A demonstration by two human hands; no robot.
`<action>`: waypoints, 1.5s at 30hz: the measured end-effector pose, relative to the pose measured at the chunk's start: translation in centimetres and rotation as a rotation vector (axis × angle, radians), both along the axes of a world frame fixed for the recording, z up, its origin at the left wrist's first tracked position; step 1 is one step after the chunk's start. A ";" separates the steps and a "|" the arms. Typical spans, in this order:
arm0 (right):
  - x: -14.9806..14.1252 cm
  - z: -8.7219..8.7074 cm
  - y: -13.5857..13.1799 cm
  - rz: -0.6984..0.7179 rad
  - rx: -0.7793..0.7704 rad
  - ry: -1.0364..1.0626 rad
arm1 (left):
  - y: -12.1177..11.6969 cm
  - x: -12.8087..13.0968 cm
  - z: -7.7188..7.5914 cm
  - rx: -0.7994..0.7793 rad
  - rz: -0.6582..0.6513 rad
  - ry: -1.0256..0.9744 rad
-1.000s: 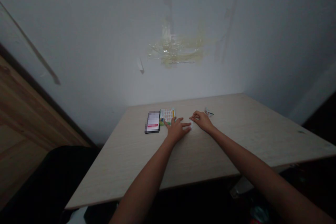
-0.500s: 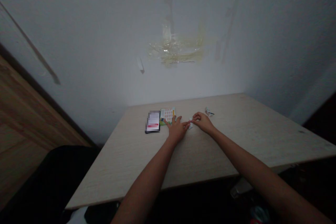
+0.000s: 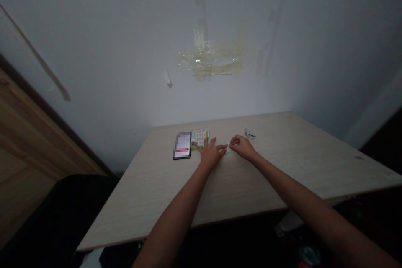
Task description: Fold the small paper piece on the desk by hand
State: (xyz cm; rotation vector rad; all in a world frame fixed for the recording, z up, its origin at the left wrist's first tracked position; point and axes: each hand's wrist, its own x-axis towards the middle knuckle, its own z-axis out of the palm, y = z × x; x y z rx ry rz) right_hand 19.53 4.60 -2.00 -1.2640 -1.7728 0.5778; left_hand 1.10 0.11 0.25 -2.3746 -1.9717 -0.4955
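Note:
A small white piece, which looks like paper, lies low over the table between my two hands; its details are too small to make out. My left hand has thumb and forefinger closed at its left edge. The other fingers of that hand fan out over a printed sheet with a green border and rows of small marks. From the right, my right hand pinches the white piece between thumb and fingertips. Left of the sheet lies a phone with its screen lit and partly pixelated.
A crumpled wrapper-like scrap lies beyond my right hand. The pale wooden table meets a wall with old clear tape stuck on it. A dark chair-like shape stands to the left.
My right hand has shifted very slightly, and the pinkish spot at its fingertips no longer shows. My left hand stays almost where it was.

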 end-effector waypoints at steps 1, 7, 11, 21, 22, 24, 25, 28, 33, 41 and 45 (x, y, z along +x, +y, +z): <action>-0.1 0.0 -0.1 0.002 -0.003 -0.001 | 0.0 0.0 0.0 0.008 0.002 0.004; -0.1 0.4 -0.5 0.031 0.014 -0.056 | -0.4 0.1 0.1 0.003 0.002 0.001; 0.1 0.4 -0.7 0.053 0.001 -0.063 | -0.3 0.0 0.0 0.016 0.001 0.000; 0.3 0.3 -1.1 0.101 -0.023 -0.046 | -0.2 0.0 -0.2 0.022 0.006 0.013; 0.4 0.4 -1.2 0.107 -0.022 -0.046 | -0.2 0.0 -0.2 0.024 0.005 0.014; 0.4 0.3 -1.2 0.119 -0.020 -0.041 | -0.3 0.0 -0.3 0.034 0.003 0.014; 0.5 0.2 -1.2 0.128 -0.024 -0.034 | -0.2 0.0 -0.3 0.040 0.002 0.013; 0.5 -0.2 -1.1 0.183 -0.055 0.013 | -0.2 0.0 -0.5 0.054 -0.001 0.008; 0.4 -0.8 -0.8 0.196 -0.051 0.079 | 0.0 0.1 -0.5 0.100 0.005 -0.006; -0.1 -0.7 -0.6 0.135 -0.038 0.157 | 0.4 0.1 -0.5 0.116 0.035 -0.078; -0.2 -0.6 -0.6 0.119 0.004 0.140 | 0.5 0.2 -0.3 0.122 0.042 -0.107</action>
